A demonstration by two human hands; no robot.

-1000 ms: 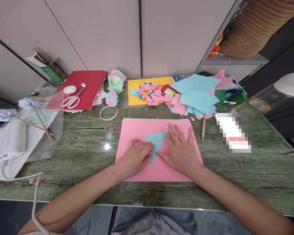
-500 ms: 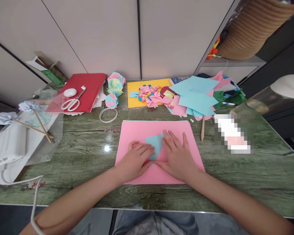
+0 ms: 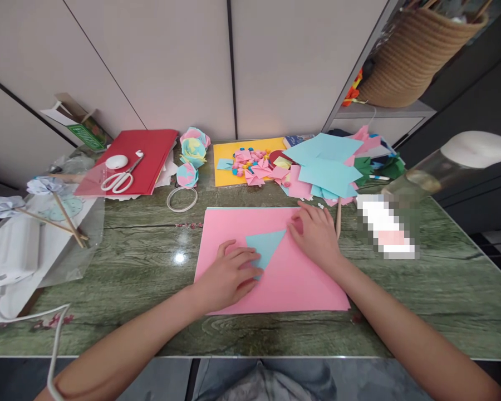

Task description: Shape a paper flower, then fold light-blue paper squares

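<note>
A light-blue piece of paper (image 3: 267, 245), folded to a triangle, lies on a stack of pink paper sheets (image 3: 275, 298). My left hand (image 3: 229, 278) rests over its left side with fingers stretched out, pressing it down and hiding that edge. Close to the triangle's upper right corner is my right hand (image 3: 317, 234), its fingers bent and apart. The thumb is at or just beside that corner; whether it touches cannot be made out.
Behind the stack, a yellow sheet (image 3: 223, 178) bears beads and small folded papers. Blue sheets (image 3: 329, 178) pile up at right near a clear container (image 3: 438, 167). White-handled scissors (image 3: 119, 181) lie on a red folder (image 3: 150, 161). A tape roll (image 3: 182, 208) and white cable (image 3: 55, 351) are at left.
My right hand has moved off the blue paper, up and right to its upper right corner, uncovering that side. My left hand stays on the paper. The view has shifted slightly.
</note>
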